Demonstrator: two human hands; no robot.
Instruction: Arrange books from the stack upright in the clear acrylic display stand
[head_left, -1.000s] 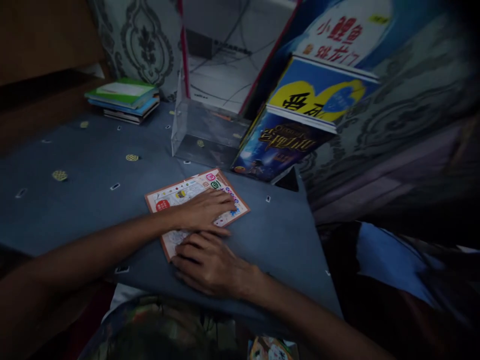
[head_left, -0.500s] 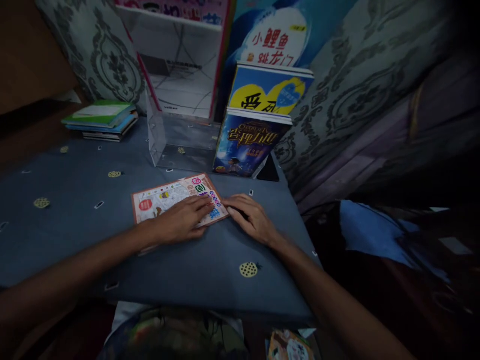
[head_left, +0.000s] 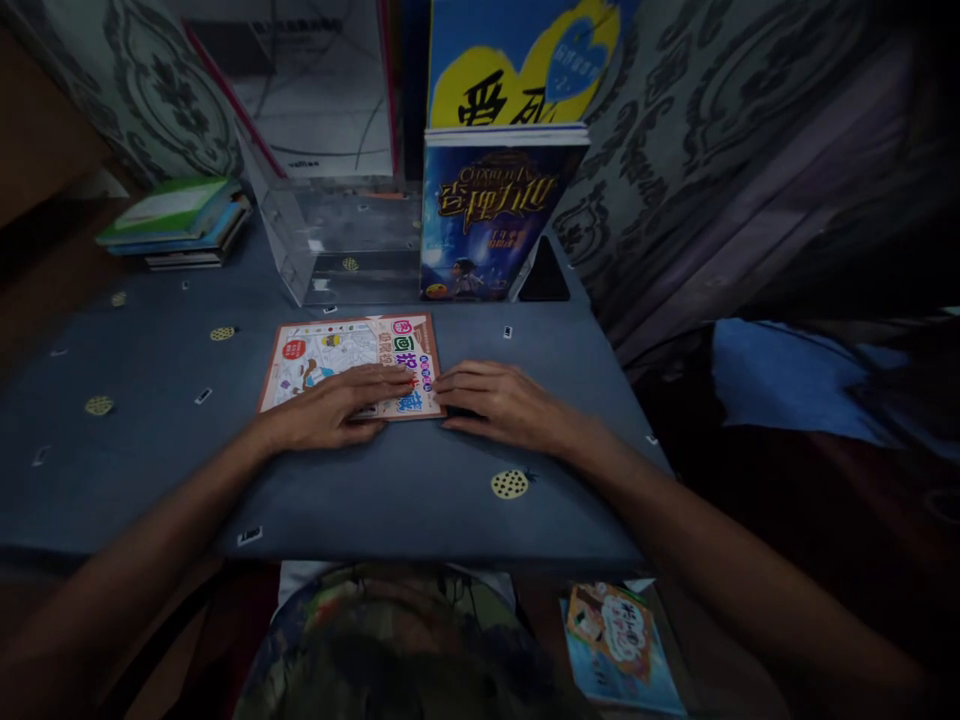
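A thin picture book (head_left: 341,350) with an orange-brown border and colourful Chinese lettering lies face up on the blue tablecloth. Across its lower right part rests my left hand (head_left: 349,405), flat, fingers stretched out over the cover and holding nothing. My right hand (head_left: 499,405) lies at the book's right edge, palm down with its fingers extended, fingertips against or just over the border. Part of the cover's lower half is hidden under my left hand.
Behind the book, a clear acrylic stand (head_left: 289,245) holds a large pink-edged book (head_left: 322,110). Beside it stand a dark blue book (head_left: 487,215) and a blue-and-yellow one (head_left: 517,70). Stacked books (head_left: 176,215) sit at the back left; others (head_left: 622,645) lie below the front edge.
The picture book now lies straighter, its right end turned away from me, with both hands still at it. My view has tilted downward, showing more of the books below the table.
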